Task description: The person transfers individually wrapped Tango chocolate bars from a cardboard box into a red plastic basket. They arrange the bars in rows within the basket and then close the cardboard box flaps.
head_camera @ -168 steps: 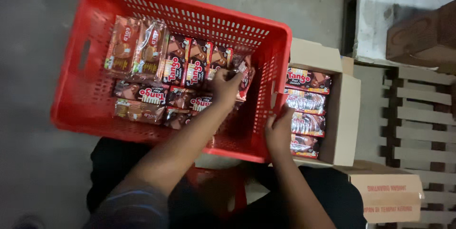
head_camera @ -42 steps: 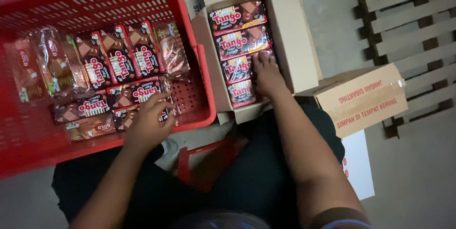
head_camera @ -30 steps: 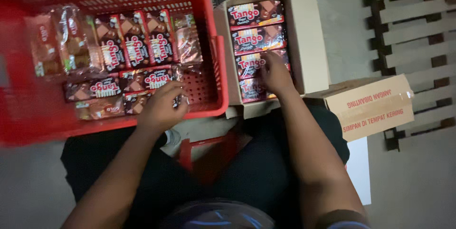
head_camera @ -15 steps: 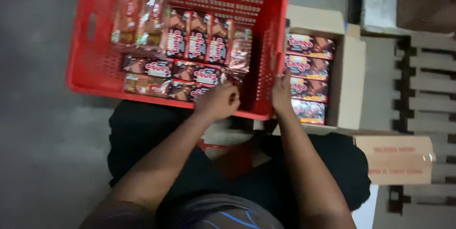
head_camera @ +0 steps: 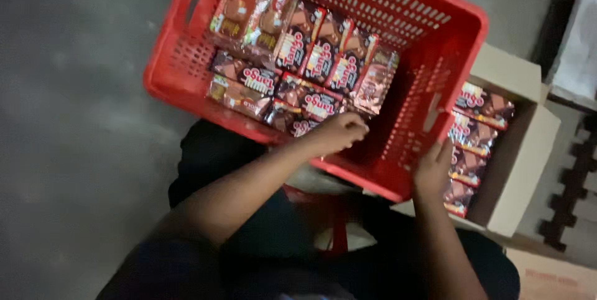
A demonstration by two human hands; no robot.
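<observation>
Red crate [head_camera: 429, 39]: left hand [head_camera: 336, 133] curled on packets [head_camera: 298, 104]; right hand [head_camera: 433, 166] flat beside.

Bare floor in the red crate's [head_camera: 460, 45] right half; packets [head_camera: 292, 64] crowding its left.

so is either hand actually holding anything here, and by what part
Cannot be told for sure. The left hand rests on the snack packets in the red crate; the right hand lies on packets in the cardboard box, no clear grip visible.
</observation>
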